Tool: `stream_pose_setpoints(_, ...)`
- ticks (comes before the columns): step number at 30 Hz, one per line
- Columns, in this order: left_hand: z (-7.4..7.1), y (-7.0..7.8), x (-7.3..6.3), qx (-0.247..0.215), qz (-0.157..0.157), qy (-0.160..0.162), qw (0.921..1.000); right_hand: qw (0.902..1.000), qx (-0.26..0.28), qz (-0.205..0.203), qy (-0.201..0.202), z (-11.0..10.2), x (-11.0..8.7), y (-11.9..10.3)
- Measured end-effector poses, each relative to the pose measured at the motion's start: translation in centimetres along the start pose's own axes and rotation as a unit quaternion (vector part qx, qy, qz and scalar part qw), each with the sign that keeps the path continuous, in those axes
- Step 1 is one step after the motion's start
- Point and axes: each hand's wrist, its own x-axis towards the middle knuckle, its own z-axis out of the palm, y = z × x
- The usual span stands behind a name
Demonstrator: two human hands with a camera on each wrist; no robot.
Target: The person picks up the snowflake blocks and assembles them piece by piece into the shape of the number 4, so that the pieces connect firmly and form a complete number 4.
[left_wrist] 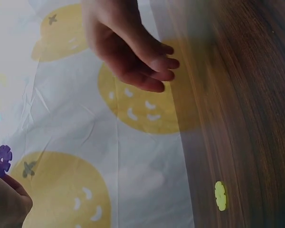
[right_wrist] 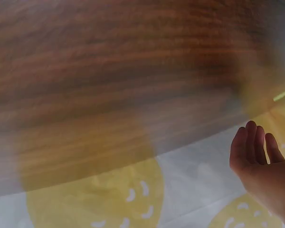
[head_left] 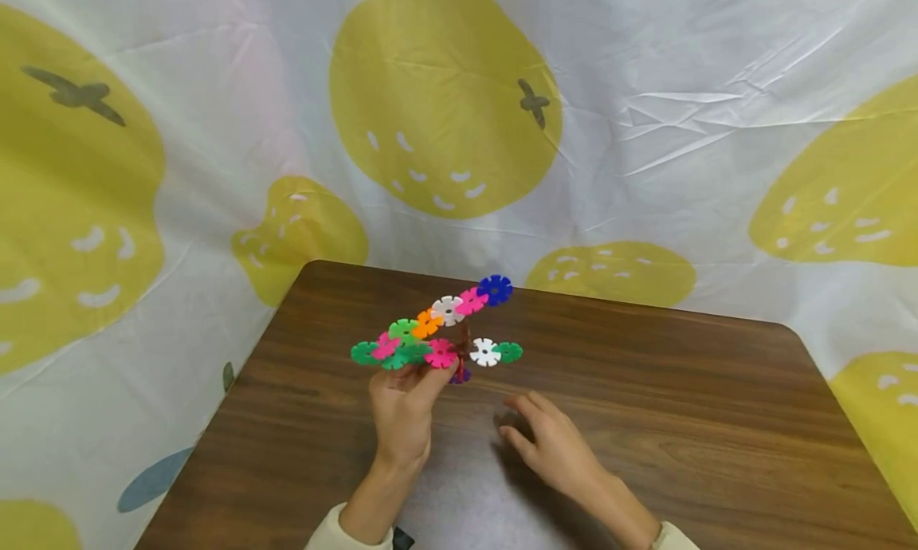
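My left hand (head_left: 405, 414) grips a model built of flower-shaped notched plastic discs (head_left: 405, 331) and holds it up over the table. One slanting row of it runs through green, orange, white and pink up to a blue disc (head_left: 495, 290). Lower down, a white disc (head_left: 485, 351) and a green one stick out to the right. The left wrist view shows a purple disc (left_wrist: 3, 159) beside the left hand's fingers. My right hand (head_left: 555, 446), holding nothing, hovers over the table to the right of the model, its fingers loosely bent.
A dark wood-grain table (head_left: 688, 422) lies beneath both hands. On it, in the left wrist view, is a single yellow disc (left_wrist: 220, 195). Behind the table hangs a white cloth (head_left: 617, 135) printed with large yellow fruit.
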Motion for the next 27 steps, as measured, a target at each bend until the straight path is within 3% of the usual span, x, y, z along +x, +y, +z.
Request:
stream_pose_setpoints(12,-0.2,0.1,-0.1,0.005,-0.003,-0.007,1.0,0.9994,-0.024,-0.025,0.003,2.2,0.9,0.5)
stream_pose_setpoints(27,-0.4,0.2,-0.3,0.008,0.002,0.001,1.0,0.9963,-0.041,-0.075,0.009,4.6,4.0,-0.6)
